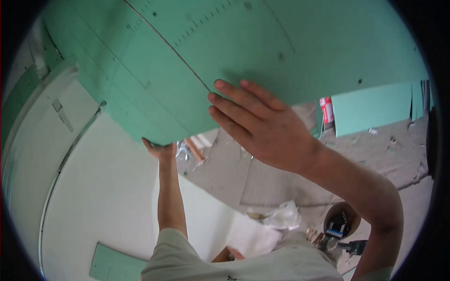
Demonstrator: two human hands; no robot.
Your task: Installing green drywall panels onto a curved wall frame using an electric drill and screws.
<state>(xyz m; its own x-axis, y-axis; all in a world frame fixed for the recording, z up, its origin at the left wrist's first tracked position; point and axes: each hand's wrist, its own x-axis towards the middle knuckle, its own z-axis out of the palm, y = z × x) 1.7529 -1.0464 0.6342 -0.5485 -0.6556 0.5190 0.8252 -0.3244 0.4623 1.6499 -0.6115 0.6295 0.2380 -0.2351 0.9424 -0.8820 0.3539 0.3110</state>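
A large green board (323,42), with a dark straight line and small tick marks on its face, fills the upper view. My left hand (159,149) grips its lower edge at the centre-left, thumb showing and fingers partly hidden. My right hand (255,122) lies over the board near that edge, palm toward it, fingers stretched out; the fingertips appear to touch the surface beside the end of the dark line.
Pale curved panels (108,178) with a metal strip (59,171) stand at left. Below are a littered grey floor (206,173), a white plastic bag (283,216) and a bucket (342,213) holding tools. More green boards (370,107) lean at right.
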